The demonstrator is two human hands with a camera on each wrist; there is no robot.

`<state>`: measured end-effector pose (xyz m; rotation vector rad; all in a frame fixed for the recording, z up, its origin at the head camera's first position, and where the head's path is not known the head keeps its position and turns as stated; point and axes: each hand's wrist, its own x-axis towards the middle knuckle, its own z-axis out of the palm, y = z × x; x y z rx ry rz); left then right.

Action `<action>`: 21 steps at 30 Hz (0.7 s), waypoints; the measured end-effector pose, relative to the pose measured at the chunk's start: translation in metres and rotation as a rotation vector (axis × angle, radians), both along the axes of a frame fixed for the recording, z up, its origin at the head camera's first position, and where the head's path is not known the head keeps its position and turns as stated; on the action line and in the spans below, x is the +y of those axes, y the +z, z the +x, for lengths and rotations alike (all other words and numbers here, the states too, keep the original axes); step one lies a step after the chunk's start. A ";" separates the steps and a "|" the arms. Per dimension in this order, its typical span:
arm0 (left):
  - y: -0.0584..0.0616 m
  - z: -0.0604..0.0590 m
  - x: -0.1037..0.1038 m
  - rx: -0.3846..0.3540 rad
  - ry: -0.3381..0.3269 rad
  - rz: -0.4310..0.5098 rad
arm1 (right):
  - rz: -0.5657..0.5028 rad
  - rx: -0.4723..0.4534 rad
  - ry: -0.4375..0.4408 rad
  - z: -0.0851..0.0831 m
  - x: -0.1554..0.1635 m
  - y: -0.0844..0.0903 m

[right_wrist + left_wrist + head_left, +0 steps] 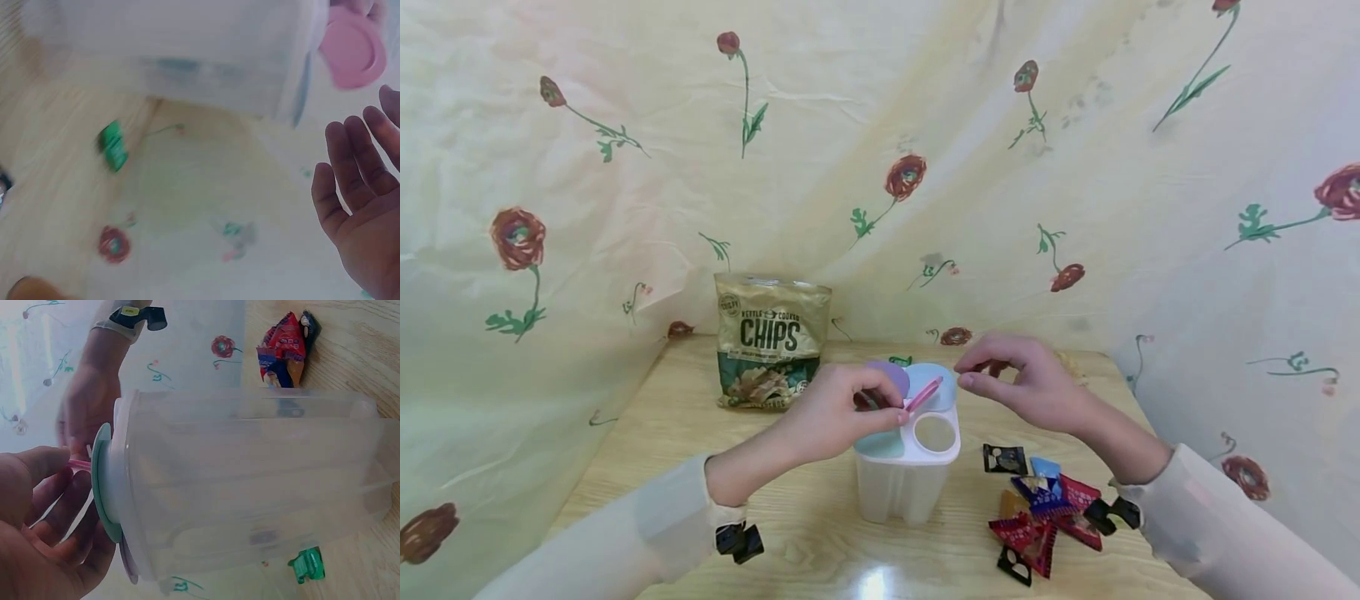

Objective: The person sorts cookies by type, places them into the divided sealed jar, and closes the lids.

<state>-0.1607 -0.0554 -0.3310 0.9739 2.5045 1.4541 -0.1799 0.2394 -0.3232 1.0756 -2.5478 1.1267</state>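
Observation:
A translucent white container (898,492) with round openings in its top stands upright on the table. Purple (892,375), light blue (947,392) and mint green (880,446) lids sit on it, while the front right opening (935,433) is uncovered. My left hand (842,412) pinches a pink lid (353,50) by its edge and holds it tilted just above the container top. To the right of the container, my right hand (1033,383) hovers apart from it, fingers loosely extended and holding nothing; the right wrist view shows its bare palm.
Several wrapped snacks in red, blue and black (1037,508) lie in a pile at the right front. A gold and green chips bag (771,342) stands at the back left. A green wrapped piece (114,147) lies behind the container. Flowered cloth (820,125) surrounds the wooden table.

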 end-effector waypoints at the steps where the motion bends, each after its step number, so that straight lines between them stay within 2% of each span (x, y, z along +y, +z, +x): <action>1: 0.000 0.000 0.000 0.004 0.001 -0.002 | 0.011 -0.013 -0.017 -0.001 0.005 -0.003; 7: 0.002 0.001 -0.001 0.026 0.009 -0.019 | 0.126 -0.131 -0.083 -0.009 0.036 -0.034; 15: 0.002 0.001 -0.002 0.031 0.015 -0.024 | 0.271 -0.315 -0.036 -0.024 0.070 -0.087; 21: 0.002 0.001 -0.002 0.039 0.017 -0.027 | 0.338 -0.433 0.018 -0.028 0.093 -0.113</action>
